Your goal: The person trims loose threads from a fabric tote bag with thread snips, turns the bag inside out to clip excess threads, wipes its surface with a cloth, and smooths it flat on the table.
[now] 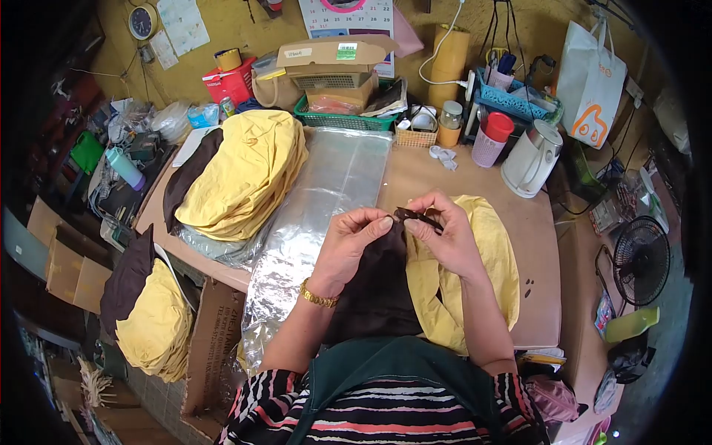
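A dark brown and yellow fabric piece lies in front of me, its yellow part [493,259] on the right and its brown part [374,289] on the left. My left hand [354,241] pinches the upper edge of the brown cloth between thumb and fingers. Close beside it, my right hand [443,233] is closed around a small dark tool [420,218], whose tip meets the cloth edge near my left fingertips. Whether the tool is a pair of snips is too small to tell.
Clear plastic sheets [334,170] lie left of my hands. Beyond them sits a yellow fabric stack [245,170]. A white kettle [532,159], a red-lidded cup [492,141] and a green basket [345,119] line the table's back. A black fan [641,259] stands right.
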`<state>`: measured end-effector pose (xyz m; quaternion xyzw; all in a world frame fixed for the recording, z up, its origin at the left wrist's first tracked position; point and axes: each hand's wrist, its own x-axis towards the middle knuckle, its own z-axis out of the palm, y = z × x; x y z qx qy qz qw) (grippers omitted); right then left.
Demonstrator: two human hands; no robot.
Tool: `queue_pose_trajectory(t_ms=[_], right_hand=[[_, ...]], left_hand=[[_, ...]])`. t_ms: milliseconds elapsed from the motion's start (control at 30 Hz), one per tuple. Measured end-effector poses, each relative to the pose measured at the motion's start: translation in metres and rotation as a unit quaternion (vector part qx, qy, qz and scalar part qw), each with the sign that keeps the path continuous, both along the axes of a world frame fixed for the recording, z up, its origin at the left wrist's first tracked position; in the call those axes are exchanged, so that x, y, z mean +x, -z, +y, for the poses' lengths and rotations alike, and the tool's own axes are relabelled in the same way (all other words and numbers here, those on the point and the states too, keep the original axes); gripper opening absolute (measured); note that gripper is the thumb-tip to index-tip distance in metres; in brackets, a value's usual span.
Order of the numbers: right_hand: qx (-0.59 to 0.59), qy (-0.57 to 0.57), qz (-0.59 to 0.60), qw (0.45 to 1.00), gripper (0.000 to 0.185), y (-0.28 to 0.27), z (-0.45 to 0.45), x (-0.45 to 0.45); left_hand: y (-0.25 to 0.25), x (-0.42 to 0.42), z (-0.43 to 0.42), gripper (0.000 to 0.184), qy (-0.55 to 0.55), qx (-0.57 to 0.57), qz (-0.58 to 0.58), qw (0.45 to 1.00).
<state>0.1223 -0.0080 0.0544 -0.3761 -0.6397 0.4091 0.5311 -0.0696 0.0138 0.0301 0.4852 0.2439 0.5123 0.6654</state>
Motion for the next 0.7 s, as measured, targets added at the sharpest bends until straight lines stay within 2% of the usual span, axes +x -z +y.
queue_pose_trajectory(t_ms=[133, 300, 533, 600, 633, 700], right_hand=[[0.01, -0.006, -0.031, 0.999, 0.019, 0.004, 0.004, 0.004], [-0.062, -0.067, 0.01, 0.996, 0.02, 0.002, 0.005, 0.006], [-0.035, -0.077, 0.051, 0.995, 0.017, 0.003, 0.004, 0.002], [-0.098, -0.053, 0.22, 0.969, 0.01, -0.003, -0.002, -0.01], [-0.098, -0.052, 0.22, 0.969, 0.01, 0.003, 0.0, -0.009], [-0.087, -0.044, 0.039, 0.994, 0.008, 0.024, 0.014, -0.006]], left_hand=[[-0.001, -0.001, -0.001, 0.013, 0.006, 0.006, 0.011, 1.0], [-0.002, -0.002, -0.002, 0.01, 0.025, 0.01, 0.028, 0.999], [-0.004, 0.0, -0.004, 0.009, 0.031, 0.022, 0.027, 0.999], [-0.007, 0.006, -0.005, 0.01, 0.024, 0.031, 0.025, 0.999], [-0.008, 0.009, -0.007, 0.01, 0.003, 0.031, 0.009, 0.999], [-0.005, 0.009, -0.001, 0.012, -0.019, 0.032, -0.009, 0.999]])
